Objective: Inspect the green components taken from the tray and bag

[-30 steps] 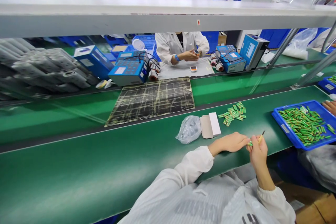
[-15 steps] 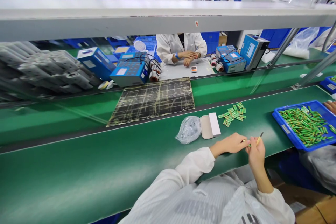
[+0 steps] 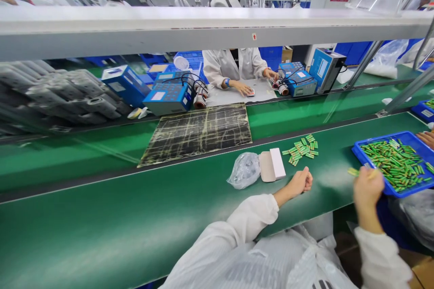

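My left hand (image 3: pixel 299 182) is curled closed over the green bench, just below a loose pile of small green pieces (image 3: pixel 301 149). Whatever its fingers may hold is hidden. My right hand (image 3: pixel 368 186), smeared by motion, is closed round a slim yellow tool at the near left edge of a blue tray (image 3: pixel 360 152). A blurred yellow-green end (image 3: pixel 353 171) sticks out on its left side. Many green cylinders with copper-coloured bands (image 3: pixel 393 162) fill the tray. Left of the pile lie an opened white box (image 3: pixel 278 164) and a clear plastic bag (image 3: pixel 244 170).
Across the bench a co-worker in a white coat (image 3: pixel 217 65) handles a small device. A dark scuffed mat (image 3: pixel 203 128) lies between us, with blue instruments (image 3: pixel 167 95) behind. A shelf beam (image 3: pixel 169 34) crosses overhead. Another person's hand (image 3: pixel 426 139) rests at the tray's right.
My hands were together over a small piece. Now my right hand has moved right to the tray, and my left has drawn slightly left. The co-worker's hands have separated.
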{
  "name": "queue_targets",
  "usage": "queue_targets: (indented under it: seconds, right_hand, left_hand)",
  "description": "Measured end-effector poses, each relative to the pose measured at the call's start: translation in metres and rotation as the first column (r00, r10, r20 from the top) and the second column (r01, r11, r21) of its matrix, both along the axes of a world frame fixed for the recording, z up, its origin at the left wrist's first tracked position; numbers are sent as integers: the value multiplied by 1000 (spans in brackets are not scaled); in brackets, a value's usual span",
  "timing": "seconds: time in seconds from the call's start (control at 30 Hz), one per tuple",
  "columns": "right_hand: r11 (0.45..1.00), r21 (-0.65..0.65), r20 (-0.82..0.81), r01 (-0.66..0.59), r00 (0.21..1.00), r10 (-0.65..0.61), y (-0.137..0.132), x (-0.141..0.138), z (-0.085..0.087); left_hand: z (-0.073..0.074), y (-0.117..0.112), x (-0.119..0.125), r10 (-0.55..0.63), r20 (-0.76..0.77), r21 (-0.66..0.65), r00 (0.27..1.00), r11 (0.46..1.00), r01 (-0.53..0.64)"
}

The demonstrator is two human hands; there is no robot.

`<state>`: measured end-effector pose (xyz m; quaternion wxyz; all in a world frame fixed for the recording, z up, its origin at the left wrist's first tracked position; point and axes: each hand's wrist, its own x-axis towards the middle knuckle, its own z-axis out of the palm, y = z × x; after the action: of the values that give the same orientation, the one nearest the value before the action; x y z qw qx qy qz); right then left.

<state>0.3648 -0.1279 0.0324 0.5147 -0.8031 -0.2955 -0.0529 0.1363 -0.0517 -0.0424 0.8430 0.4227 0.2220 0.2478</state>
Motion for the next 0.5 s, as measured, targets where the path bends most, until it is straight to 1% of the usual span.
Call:
queue_targets:
  seconds: [0.03,0.07,0.1,0.13,0.17,0.2,0.23,0.3,0.33,0.37,0.43,0.47,0.5]
  right_hand:
    - [986,-108,210,130,972,-106,3,42,14]
    - [941,-198,351,274,916,-193,6,83,26]
    - [875,-286,432,391,868,-246,10,120,35]
    - [811,-376,475,448,845,-247,13,153,40]
    - [774,-496,450,393,879,-158,17,178,42]
    - [746,-571,402,342,909,-109,21,197,41]
    - [731,-631,338,258,940,-40,24,209,37]
    - [716,-691,222,99,972,80,31,219,24]
    - [707,-705,182,48,976,115,33,220,17]
    - [699,-715,157,23,979,128,34,220,11]
    - [677,-736,123,31,988,88,33,221,5]
    - [677,-733,133,64,990,51,30,223,5]
    - [690,-713,172,121,985,4,27,224,8]
  left_hand:
    - [-3,4,-2,10,-2,-10,1000,1000,-10]
    - [-5,7,-3,15,-1,-17,1000,1000,-15]
    - [-7,10,-4,12,4,-22,1000,1000,-12]
    - [-9,12,-5,4,12,-29,1000,1000,-4]
    - [-10,13,-5,-8,19,-34,1000,999,8]
    - [-11,14,-5,-17,24,-36,1000,999,18]
    - [-12,14,-4,-24,30,-38,999,999,25]
    - [-14,14,-3,-25,44,-41,999,999,27]
    - [-14,14,-2,-21,54,-41,998,999,23]
    - [-15,14,-2,-20,62,-41,998,999,23]
    - [-14,14,-3,-24,66,-45,998,999,27]
    - [-14,14,-4,-25,57,-48,998,998,28]
    - [-13,14,-4,-25,41,-50,999,998,27]
